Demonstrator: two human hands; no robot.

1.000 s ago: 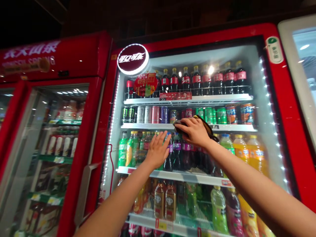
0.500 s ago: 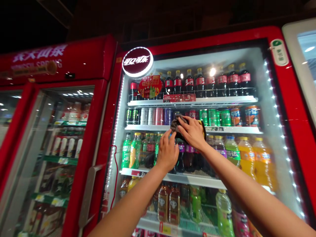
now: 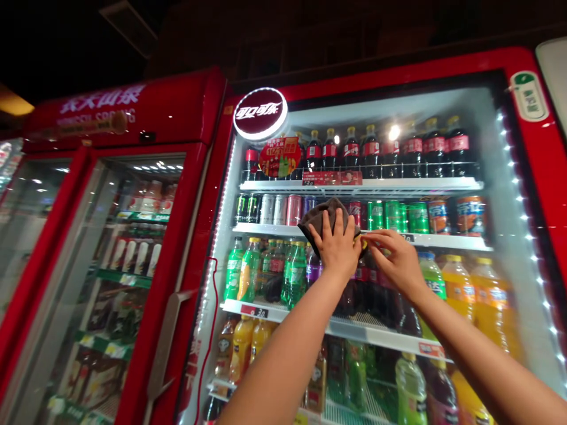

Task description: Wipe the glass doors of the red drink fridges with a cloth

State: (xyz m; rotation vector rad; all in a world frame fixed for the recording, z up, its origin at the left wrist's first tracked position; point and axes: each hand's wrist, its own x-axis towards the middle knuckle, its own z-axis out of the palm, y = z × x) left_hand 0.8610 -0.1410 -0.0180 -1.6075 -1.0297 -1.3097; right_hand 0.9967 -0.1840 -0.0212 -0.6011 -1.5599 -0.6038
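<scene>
A dark grey-brown cloth (image 3: 325, 213) with a black edge lies against the glass door of the drinks fridge, in front of the can shelf. My left hand (image 3: 339, 245) is spread flat on it, fingers apart, pressing it to the glass. Just to the right, my right hand (image 3: 392, 255) pinches the cloth's right edge, near a small yellow part, between thumb and fingertips. Behind the glass stand green cans (image 3: 396, 216) and, lower down, orange drink bottles (image 3: 458, 282).
The red frame (image 3: 531, 171) surrounds the glass door, with a metal handle (image 3: 163, 348) at its left. A round lit sign (image 3: 260, 113) sits at the top left. Another red fridge (image 3: 190, 112) stands at the left.
My left hand has moved up and right onto the cloth and spread out. My right hand has shifted right, from lying over the cloth to its edge. The view has turned slightly left.
</scene>
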